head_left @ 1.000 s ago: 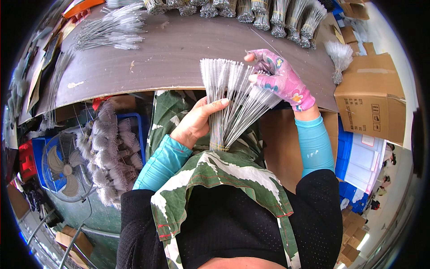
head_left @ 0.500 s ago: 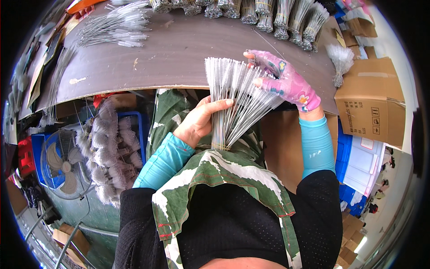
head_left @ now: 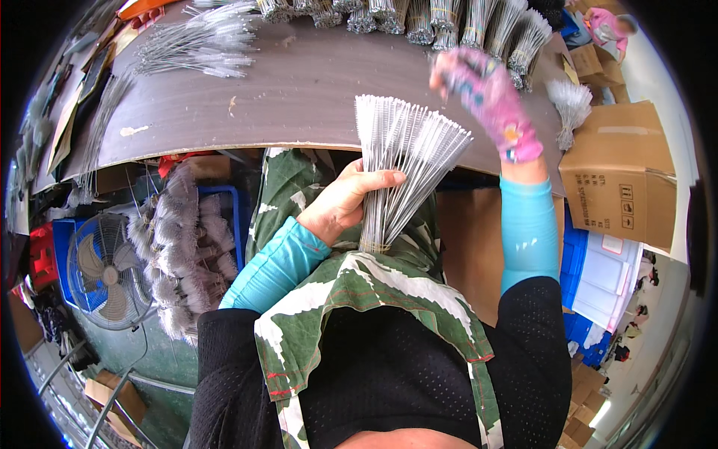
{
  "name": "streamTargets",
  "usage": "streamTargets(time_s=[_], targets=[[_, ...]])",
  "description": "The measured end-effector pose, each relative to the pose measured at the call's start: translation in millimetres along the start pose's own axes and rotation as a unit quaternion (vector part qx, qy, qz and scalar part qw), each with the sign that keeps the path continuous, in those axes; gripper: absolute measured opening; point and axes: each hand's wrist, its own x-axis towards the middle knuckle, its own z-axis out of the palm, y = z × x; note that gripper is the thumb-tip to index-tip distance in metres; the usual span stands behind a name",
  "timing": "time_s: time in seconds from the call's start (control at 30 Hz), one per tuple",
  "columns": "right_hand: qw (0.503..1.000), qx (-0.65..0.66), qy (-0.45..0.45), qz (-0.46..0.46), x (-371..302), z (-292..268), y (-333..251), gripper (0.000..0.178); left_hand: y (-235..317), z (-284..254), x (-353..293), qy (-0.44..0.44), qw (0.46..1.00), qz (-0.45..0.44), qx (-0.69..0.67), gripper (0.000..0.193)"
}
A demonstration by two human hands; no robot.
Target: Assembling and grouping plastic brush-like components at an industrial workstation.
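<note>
My bare left hand (head_left: pixel 338 202) is wrapped round a bundle of thin wire brushes (head_left: pixel 413 146) with white bristles. The bundle stands upright over my lap, its bristle ends fanned out to the right and its bare wire ends gathered by a band at the bottom. My right hand (head_left: pixel 486 97), in a pink flowered fingerless glove, is raised over the table to the right of the bundle and apart from it. Motion smears its fingers, so whether it holds anything cannot be made out.
A brown table (head_left: pixel 314 97) curves across in front of me. Banded brush bundles (head_left: pixel 420 22) line its far edge, and loose brushes (head_left: pixel 198 45) lie at left. A fan (head_left: pixel 111 275) and hanging brushes (head_left: pixel 176 247) are left below; a cardboard box (head_left: pixel 621 172) stands right. Another person (head_left: pixel 606 30) is far right.
My right hand has lifted off the fanned brushes and moved up and away over the table. The bundle in my left hand has shifted slightly right and its fan is narrower.
</note>
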Motion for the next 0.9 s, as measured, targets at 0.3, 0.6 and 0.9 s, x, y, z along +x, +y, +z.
streamTargets(time_s=[0.3,0.6,0.9], targets=[[0.994,0.025,-0.080,0.072,-1.9,20.1,17.4,0.032,-5.0,-5.0,-7.9,0.007,1.000,0.020,-0.012,0.041],[0.996,-0.036,-0.045,0.071,-15.4,9.1,20.4,0.012,-6.4,-30.0,-9.0,0.001,0.998,0.016,-0.068,0.038],[0.991,0.025,-0.093,0.091,-19.0,14.8,11.5,0.022,-3.8,-23.7,-10.4,-0.002,0.997,0.021,-0.070,0.034]])
